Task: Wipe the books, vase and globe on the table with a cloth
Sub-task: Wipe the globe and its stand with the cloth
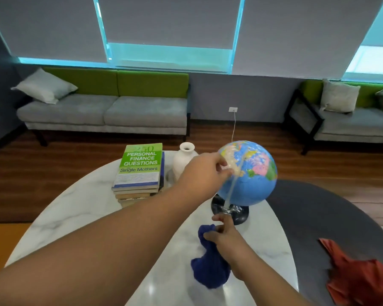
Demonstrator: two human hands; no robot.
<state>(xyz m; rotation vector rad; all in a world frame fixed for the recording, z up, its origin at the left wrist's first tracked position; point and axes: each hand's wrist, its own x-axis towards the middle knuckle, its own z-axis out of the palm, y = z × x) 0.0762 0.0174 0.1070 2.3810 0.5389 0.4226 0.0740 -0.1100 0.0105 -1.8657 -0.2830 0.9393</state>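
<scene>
A blue globe (251,175) on a dark round base stands on the white marble table (80,208). My left hand (205,173) reaches across and grips the globe's upper left side, fingers on its clear arc. My right hand (224,234) is lower, just in front of the base, and holds a dark blue cloth (209,265) that hangs down onto the table. To the left of the globe stands a white vase (182,161), partly hidden by my left hand. A stack of books (139,173) with a green cover on top sits further left.
A red-orange cloth (358,274) lies on a dark oval table (318,213) at the right. A grey and green sofa (106,107) stands at the back, a second sofa (345,115) at the far right. A white cable runs from a wall socket (233,109).
</scene>
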